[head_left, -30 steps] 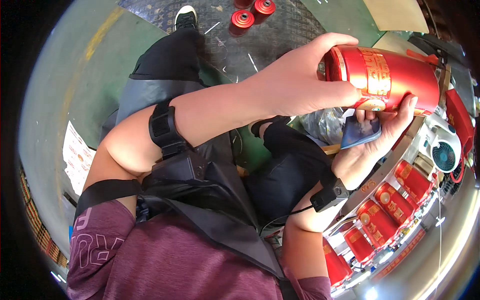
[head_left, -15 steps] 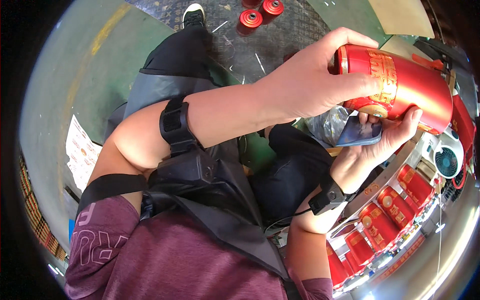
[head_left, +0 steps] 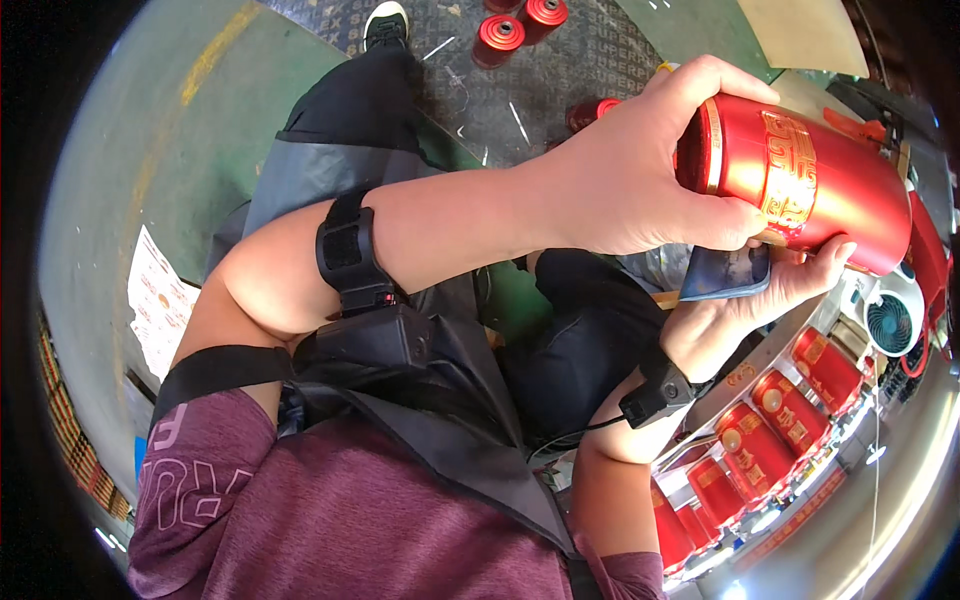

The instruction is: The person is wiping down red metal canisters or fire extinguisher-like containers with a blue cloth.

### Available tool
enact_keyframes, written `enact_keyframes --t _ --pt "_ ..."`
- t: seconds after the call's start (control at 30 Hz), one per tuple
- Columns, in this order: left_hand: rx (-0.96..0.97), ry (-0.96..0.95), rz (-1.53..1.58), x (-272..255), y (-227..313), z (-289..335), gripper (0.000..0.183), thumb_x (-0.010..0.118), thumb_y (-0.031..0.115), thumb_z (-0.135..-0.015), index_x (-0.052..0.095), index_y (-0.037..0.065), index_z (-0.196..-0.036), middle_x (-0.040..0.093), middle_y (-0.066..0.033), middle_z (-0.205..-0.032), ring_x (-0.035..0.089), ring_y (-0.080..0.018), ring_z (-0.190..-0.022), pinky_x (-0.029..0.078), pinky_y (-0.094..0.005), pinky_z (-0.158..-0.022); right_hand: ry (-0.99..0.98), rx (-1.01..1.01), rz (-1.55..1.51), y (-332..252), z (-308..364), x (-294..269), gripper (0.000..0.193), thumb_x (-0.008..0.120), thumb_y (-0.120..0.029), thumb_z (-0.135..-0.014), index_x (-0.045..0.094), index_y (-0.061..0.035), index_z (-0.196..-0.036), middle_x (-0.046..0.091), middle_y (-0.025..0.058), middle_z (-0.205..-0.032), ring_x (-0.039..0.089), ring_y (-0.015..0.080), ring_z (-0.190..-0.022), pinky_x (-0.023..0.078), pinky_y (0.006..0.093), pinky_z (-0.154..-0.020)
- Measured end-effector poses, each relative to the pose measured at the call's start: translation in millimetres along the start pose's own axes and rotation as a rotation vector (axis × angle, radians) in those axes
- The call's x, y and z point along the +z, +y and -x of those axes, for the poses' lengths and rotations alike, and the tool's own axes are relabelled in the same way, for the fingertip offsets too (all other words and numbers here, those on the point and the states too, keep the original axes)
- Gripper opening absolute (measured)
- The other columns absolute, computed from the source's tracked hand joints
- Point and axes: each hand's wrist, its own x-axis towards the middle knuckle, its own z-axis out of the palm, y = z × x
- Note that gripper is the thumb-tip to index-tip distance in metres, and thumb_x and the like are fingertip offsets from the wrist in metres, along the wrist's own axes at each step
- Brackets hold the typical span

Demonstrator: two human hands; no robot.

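A shiny red canister (head_left: 860, 195) with a raised gold pattern and a gold rim lies tilted on its side at the upper right, held between both hands. My left hand (head_left: 650, 165) grips its left end, fingers over the top and thumb across the gold pattern. Under the canister, my right hand (head_left: 795, 290) supports its lower side, thumb up against the wall; its other fingers are mostly hidden. A blue-grey piece of cloth or film (head_left: 728, 272) hangs at the right palm, below the canister.
Several red canisters (head_left: 498, 42) stand on the dark patterned mat (head_left: 455, 100) beyond my legs. At the right, a row of red-and-gold containers (head_left: 755, 455) lines a ledge near a white fan (head_left: 890, 322). A printed sheet (head_left: 160, 305) lies on the green floor at left.
The canister has shifted slightly right and down, turning a little so its gold pattern faces differently. My left thumb has slid lower. Another red canister shows beyond my left wrist.
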Motion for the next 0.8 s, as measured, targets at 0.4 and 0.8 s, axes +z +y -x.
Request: enact_keyframes --t 0.4,0.8 --pt "0.058 0.065 -0.041 -2 2 -1 0.058 0.077 0.024 -0.083 0.051 0.004 -0.131 0.054 -0.0172 -0.119 0.059 -0.0202 -0.108 0.05 -0.035 -0.095 -0.034 0.021 -0.069 7 0 -2 0.076 0.068 -0.061 -0.084 0.05 -0.0105 -0.138 0.061 0.0091 -0.128 0.061 0.0244 -0.116 0.05 0.042 -0.1" --pt "0.027 -0.001 0.11 -1 6 -3 0.054 0.072 0.015 -0.087 0.046 0.002 -0.133 0.062 -0.0149 -0.113 0.065 -0.0183 -0.099 0.055 -0.0309 -0.085 0.099 0.017 -0.027 0 2 11 0.063 0.067 -0.061 -0.086 0.061 -0.0077 -0.118 0.07 0.0023 -0.094 0.065 0.0068 -0.067 0.053 0.0202 -0.056"
